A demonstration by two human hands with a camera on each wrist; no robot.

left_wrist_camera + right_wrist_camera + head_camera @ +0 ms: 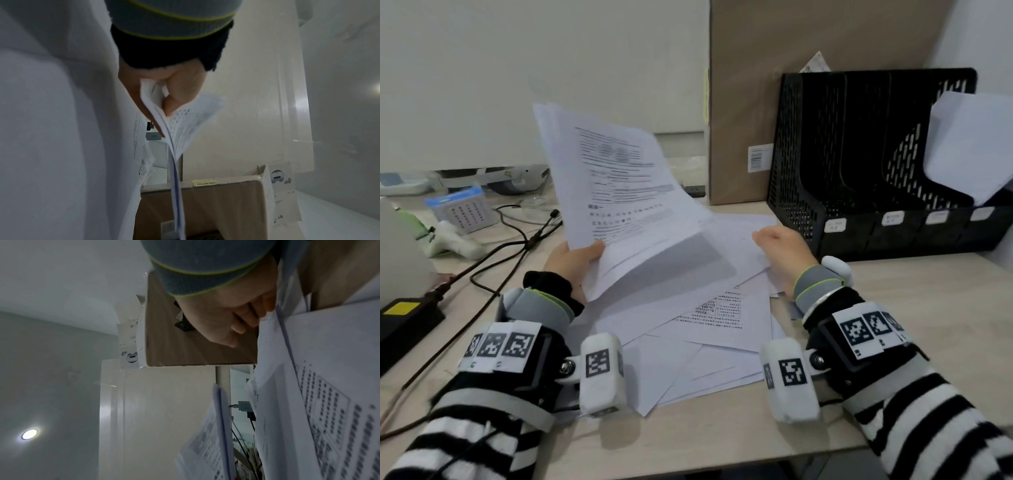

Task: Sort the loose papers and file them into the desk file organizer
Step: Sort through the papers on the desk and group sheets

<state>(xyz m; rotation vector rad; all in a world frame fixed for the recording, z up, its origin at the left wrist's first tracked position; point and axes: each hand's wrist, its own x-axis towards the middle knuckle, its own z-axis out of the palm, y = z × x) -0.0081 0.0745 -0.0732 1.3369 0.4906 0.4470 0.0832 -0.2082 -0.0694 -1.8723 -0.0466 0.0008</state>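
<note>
Pale worktop [722, 431] carries the loose papers [722, 325] left of the file organizer [876, 164]; my left hand [571, 260] pinches a raised sheaf [616, 192] by one corner, which may fan and slip, while my right hand [780, 253] rests loosely curled, holding nothing.

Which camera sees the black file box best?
The head view: the black file organizer stands whole at the desk's right, slots and labels showing, a sheet in one slot. The left wrist view does not show it; the right wrist view shows perhaps a dark corner behind the right hand.
</note>
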